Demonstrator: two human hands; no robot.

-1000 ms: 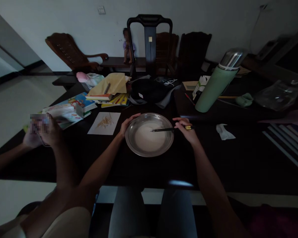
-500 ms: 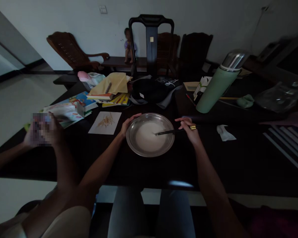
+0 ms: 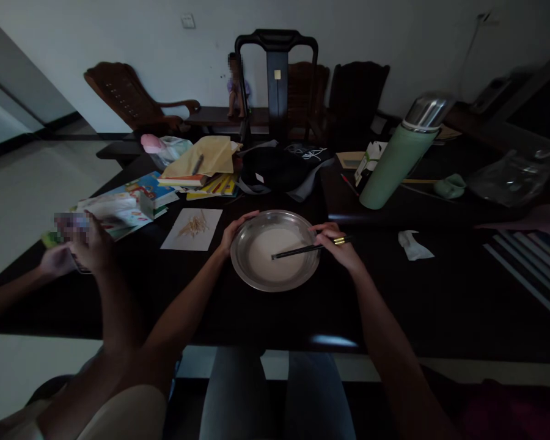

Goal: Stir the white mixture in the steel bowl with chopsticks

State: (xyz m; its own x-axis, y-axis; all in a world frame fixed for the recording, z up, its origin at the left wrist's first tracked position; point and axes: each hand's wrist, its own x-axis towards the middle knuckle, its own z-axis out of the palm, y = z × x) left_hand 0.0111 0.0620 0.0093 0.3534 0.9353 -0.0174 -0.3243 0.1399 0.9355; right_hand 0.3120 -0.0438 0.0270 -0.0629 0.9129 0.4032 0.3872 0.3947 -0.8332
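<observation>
A shallow metal dish point(image 3: 253, 278) with a pale white mixture in it sits on the dark table point(image 3: 440, 305) in front of me. My left hand point(image 3: 233, 231) curls round the dish's left rim. My right hand point(image 3: 341, 247) is closed on a pair of dark chopsticks point(image 3: 297, 250) with gold ends. Their tips dip into the mixture near the dish's middle.
Another person's hands point(image 3: 80, 247) hold a small object at the left. A white sheet with toothpicks point(image 3: 192, 228), books point(image 3: 142, 195), a dark bag point(image 3: 277, 166), a green thermos point(image 3: 401, 156) and a crumpled tissue point(image 3: 411, 243) lie around. Chairs point(image 3: 277, 79) stand behind.
My right hand has shifted left toward the dish, and the chopstick tips have swept leftward through the mixture. My left hand stays on the rim.
</observation>
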